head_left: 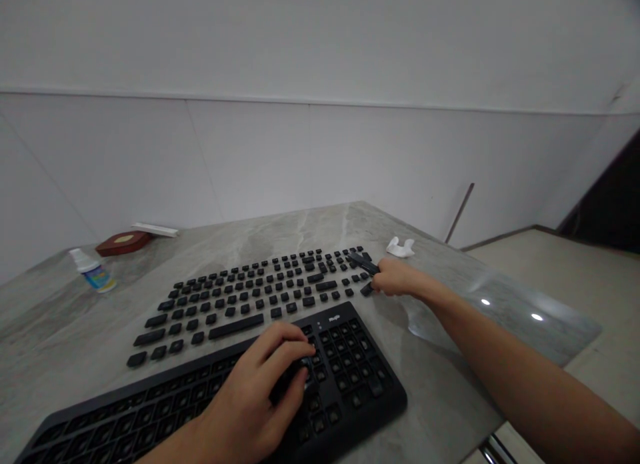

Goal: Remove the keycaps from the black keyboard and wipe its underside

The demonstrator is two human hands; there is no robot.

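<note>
A black keyboard [345,305] with its keycaps off lies across the front of the table, its sockets bare. My left hand [263,387] rests over its right-middle part, thumb and fingers curled towards each other. Something dark shows between the fingertips, too small to name. Beyond the keyboard, loose black keycaps [235,297] are laid out in rows, with a long spacebar [236,326] nearest. At the right end of these rows, my right hand [395,277] is closed around a slim black tool [365,263], which points left over the keycaps.
A crumpled white tissue [400,247] lies past my right hand. At the left stand a white spray bottle [93,272] and a reddish-brown box [123,243], with a white strip [155,230] behind. The grey marbled table [280,231] meets a white wall; its right edge drops to the floor.
</note>
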